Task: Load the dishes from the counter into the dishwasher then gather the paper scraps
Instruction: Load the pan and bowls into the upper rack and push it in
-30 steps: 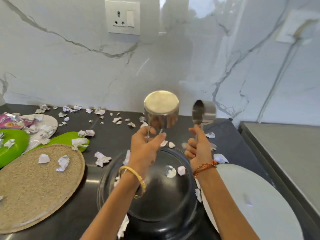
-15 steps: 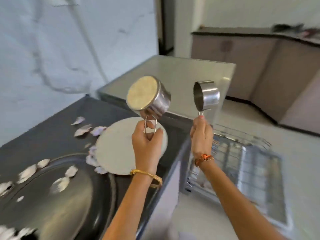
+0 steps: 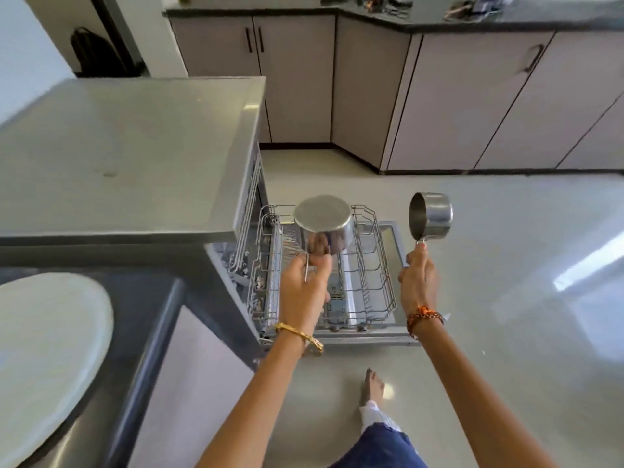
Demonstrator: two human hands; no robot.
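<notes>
My left hand [image 3: 305,285] grips the wire handle of a larger steel cup [image 3: 324,224], held bottom-up over the pulled-out dishwasher rack [image 3: 371,285]. In my right hand [image 3: 418,276] is the handle of a smaller steel cup [image 3: 432,216], tipped on its side with its mouth facing left, above the rack's right edge and the open dishwasher door [image 3: 393,238]. The wire rack looks mostly bare. A white plate [image 3: 44,349] lies on the dark counter [image 3: 148,319] at the lower left.
The grey dishwasher top [image 3: 128,153] fills the left. Lavender cabinets [image 3: 456,103] line the far side across a pale floor [image 3: 506,265]. My foot [image 3: 371,386] stands in front of the open door.
The view has swung right from the scrap-strewn counter to the open dishwasher. Both cups travelled with my hands and now hang over the rack.
</notes>
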